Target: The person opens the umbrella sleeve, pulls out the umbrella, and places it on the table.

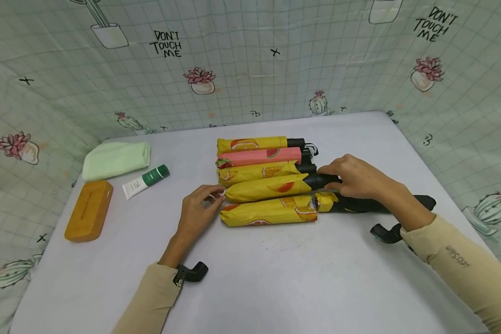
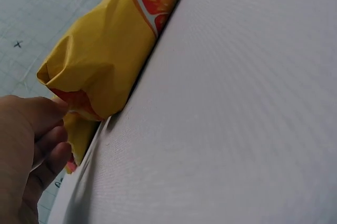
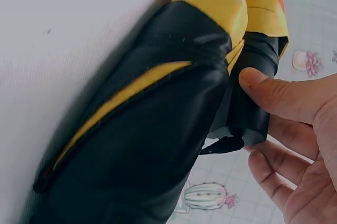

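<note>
Fingers of the right hand (image 1: 355, 177) grip a yellow umbrella (image 1: 267, 189) mid-frame by its handle (image 1: 316, 181); left of centre, whether the left hand (image 1: 195, 211) pinches its end, I can't tell.

Umbrellas (image 1: 260, 173) lie right of 1 bar (image 1: 89, 211) (towel (image 1: 117, 160) behind it).

The right grip (image 1: 351, 176) holds the handle (image 1: 315, 181) of a yellow umbrella (image 1: 267, 189), the left grip (image 1: 198, 208) its other end. Beyond the left grip, rightward, lie a pink umbrella (image 1: 252, 158) and a yellow pair (image 1: 269, 144); nearer than the right grip, a black bundle (image 1: 355, 204). Left of both grips: tube (image 1: 145, 181), orange block (image 1: 89, 211), green cloth (image 1: 118, 160).
</note>
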`<state>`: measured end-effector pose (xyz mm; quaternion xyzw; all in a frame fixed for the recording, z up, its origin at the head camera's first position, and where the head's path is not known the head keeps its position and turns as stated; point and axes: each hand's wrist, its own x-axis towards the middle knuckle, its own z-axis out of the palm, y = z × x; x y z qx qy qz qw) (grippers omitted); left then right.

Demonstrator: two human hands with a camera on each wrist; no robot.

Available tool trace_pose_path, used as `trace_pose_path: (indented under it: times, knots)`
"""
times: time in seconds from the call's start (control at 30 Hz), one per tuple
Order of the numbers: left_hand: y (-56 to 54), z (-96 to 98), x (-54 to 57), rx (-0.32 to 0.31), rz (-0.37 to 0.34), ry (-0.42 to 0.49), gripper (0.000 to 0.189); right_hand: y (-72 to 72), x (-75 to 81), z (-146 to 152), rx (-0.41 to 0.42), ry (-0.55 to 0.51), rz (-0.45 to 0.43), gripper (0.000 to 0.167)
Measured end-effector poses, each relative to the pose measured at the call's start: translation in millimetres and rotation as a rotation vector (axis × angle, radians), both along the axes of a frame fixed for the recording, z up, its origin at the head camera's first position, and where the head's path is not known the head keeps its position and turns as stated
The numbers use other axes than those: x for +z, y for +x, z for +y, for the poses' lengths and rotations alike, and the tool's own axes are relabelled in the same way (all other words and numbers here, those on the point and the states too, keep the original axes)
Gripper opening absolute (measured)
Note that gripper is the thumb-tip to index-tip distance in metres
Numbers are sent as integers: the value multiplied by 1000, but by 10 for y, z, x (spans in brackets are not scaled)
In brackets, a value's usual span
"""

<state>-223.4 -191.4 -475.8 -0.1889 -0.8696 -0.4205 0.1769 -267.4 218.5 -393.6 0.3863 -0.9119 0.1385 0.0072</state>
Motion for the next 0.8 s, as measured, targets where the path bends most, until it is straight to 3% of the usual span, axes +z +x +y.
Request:
trace_pose_path:
  times: [0.17,0.4,0.6,0.8]
  knots:
    - [10,-9,7,25,12,-11,15,-2,1,-56,14,-1,14,34]
    - [-3,-6,-7,-23,39,36,19,-17,-20,-69,5,9,29,35]
    - [-19,2,0,-9,59,30,11,-31,-37,-72,17,-12,27,36]
    - [-33,1,-29,-34,28,61,22,-41,-43,-100,11,-20,19,37]
